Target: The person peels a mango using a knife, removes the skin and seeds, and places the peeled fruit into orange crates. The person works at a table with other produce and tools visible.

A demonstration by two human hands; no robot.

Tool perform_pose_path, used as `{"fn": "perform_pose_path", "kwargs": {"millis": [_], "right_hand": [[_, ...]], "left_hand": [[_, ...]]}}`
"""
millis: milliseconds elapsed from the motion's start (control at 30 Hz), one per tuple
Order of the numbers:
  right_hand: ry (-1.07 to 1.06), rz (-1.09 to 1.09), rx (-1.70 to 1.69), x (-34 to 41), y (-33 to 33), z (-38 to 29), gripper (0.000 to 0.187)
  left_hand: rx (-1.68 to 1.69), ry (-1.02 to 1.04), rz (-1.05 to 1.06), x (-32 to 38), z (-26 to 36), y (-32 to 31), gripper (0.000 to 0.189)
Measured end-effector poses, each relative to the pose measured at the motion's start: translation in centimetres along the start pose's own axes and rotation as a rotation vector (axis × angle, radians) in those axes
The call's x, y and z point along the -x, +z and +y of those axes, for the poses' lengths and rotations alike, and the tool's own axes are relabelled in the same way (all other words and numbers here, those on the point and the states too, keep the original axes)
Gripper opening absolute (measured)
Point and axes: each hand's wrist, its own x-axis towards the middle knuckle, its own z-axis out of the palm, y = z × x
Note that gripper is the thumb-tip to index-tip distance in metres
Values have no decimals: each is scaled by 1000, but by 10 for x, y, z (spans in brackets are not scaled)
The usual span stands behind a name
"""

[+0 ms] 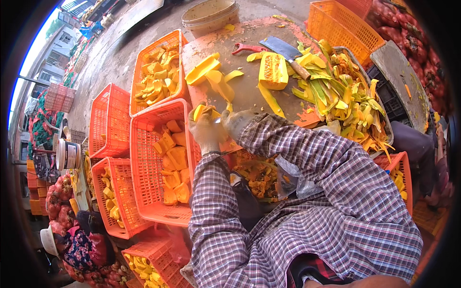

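Observation:
My left hand (pixel 206 129), in a pale work glove, grips a yellow pumpkin piece (pixel 198 112) at the table's left edge. Close against it, my gloved right hand (pixel 238 123) closes around a small metal tool (pixel 217 120), mostly hidden by the fingers. Beyond the hands lie a hollowed pumpkin piece (pixel 203 69) and a curved pumpkin slice (pixel 220 86). A pumpkin half (pixel 273 72) shows its seedy inside. Behind it rests a cleaver (pixel 280 46) with a wooden handle, beside a red-handled peeler (pixel 248 48). Pumpkin pulp (pixel 256 174) lies below my forearms.
An orange crate (pixel 134 162) of pumpkin chunks adjoins the table (pixel 245 32) by my left arm; another filled crate (pixel 158 72) stands beyond it. Peelings (pixel 335 90) heap over a tray (pixel 387 126) at right. A bucket (pixel 210 16) stands behind. A person (pixel 84 248) sits at lower left.

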Motion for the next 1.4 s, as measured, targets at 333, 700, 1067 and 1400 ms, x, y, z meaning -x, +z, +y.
{"fn": "perform_pose_path", "kwargs": {"millis": [333, 700, 1067, 1400], "right_hand": [[-45, -217, 18, 24, 44, -7, 58], [37, -32, -330, 27, 8, 21, 51], [-16, -36, -256, 3, 65, 20, 54], [260, -210, -695, -3, -3, 9, 66]], "left_hand": [[-108, 75, -8, 15, -7, 18, 26], [108, -124, 8, -17, -16, -10, 27], [74, -79, 53, -11, -17, -6, 26], [71, 67, 52, -5, -16, 10, 23]]}}
